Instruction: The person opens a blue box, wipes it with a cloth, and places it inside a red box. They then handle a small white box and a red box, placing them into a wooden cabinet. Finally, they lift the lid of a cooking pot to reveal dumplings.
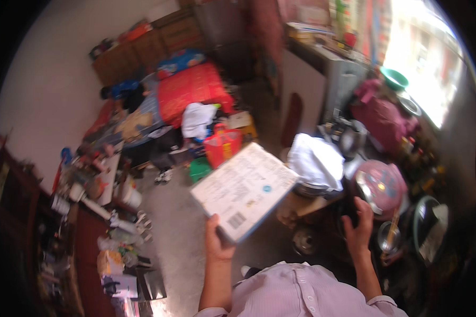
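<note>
A flat white cardboard box (244, 190) with blue edges, printed text and a barcode lies tilted across my view. My left hand (220, 237) grips its near left corner, the thumb on the printed face. Free of the box, my right hand (359, 228) is raised at the right with thumb and fingers apart and holds nothing. Just beyond it sits a round pink patterned item with a shiny rim (380, 186). A white cloth (315, 162) is draped over something near the box's right corner; what it covers is mostly hidden.
A person (129, 93) is on the bed with the red cover (192, 93). Ahead stand a red bag (224, 144) and a green container (199, 170). Cluttered shelving and a dark red cabinet (89, 253) line the left. At right are pans (351, 140) and a green basin (394, 79).
</note>
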`<action>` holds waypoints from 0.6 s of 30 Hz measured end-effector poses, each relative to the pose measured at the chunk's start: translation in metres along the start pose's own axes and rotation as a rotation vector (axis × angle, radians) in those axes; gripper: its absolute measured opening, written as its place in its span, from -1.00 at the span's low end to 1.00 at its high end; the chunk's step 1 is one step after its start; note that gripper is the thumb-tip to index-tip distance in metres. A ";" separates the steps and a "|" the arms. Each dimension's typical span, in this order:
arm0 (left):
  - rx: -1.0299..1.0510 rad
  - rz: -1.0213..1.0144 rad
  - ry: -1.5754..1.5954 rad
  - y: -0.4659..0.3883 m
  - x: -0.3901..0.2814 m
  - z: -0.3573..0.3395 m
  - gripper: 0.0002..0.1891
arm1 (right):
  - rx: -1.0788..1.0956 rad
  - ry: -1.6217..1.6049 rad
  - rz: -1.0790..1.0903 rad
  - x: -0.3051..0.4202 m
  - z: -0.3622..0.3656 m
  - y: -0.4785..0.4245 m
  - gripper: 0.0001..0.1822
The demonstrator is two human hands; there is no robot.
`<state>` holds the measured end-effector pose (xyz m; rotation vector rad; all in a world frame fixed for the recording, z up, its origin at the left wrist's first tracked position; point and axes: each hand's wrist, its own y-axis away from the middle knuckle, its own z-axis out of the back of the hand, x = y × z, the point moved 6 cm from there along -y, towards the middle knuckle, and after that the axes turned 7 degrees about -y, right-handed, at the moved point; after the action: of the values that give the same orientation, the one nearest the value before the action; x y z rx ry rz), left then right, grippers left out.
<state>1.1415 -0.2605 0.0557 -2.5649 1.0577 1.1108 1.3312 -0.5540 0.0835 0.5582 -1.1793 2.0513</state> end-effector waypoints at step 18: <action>-0.251 -0.414 0.028 0.008 -0.283 0.180 -0.18 | 0.801 -0.650 0.434 0.346 -0.457 0.006 -0.41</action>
<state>0.8966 -0.0408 0.1231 -2.8135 0.3742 1.1526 1.0858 -0.0357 0.0818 1.5512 -0.7890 2.8296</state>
